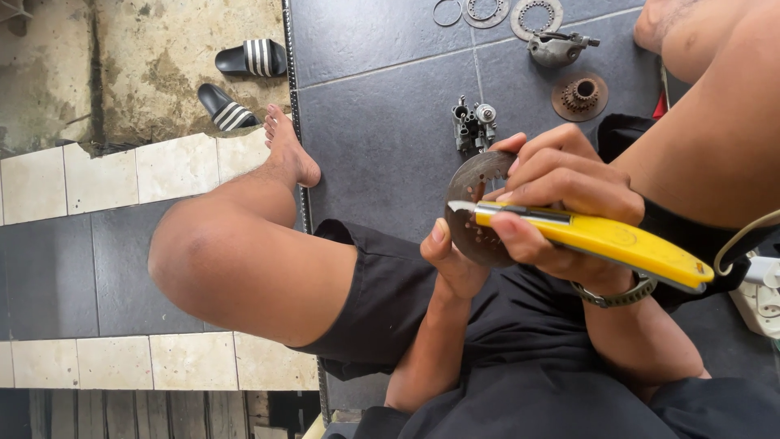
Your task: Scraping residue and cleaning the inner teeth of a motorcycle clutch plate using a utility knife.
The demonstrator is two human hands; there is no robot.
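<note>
The person sits on the dark tile floor (382, 130), and the left hand (455, 260) props up a round perforated metal disc (475, 207) from below, thumb pressed on its lower rim, over the lap. The right hand (561, 183) is wrapped tight round a yellow utility knife (601, 240), blade tip touching the disc's face at about nine o'clock. That disc looks stiff and fairly heavy for its size, perhaps greasy — best gripped by the rim, clear of the blade. At twelve o'clock from it lies a small carburettor (473, 123); a rusty sprocket (579, 96) sits at one o'clock — sandals (236, 81) far off at ten.
</note>
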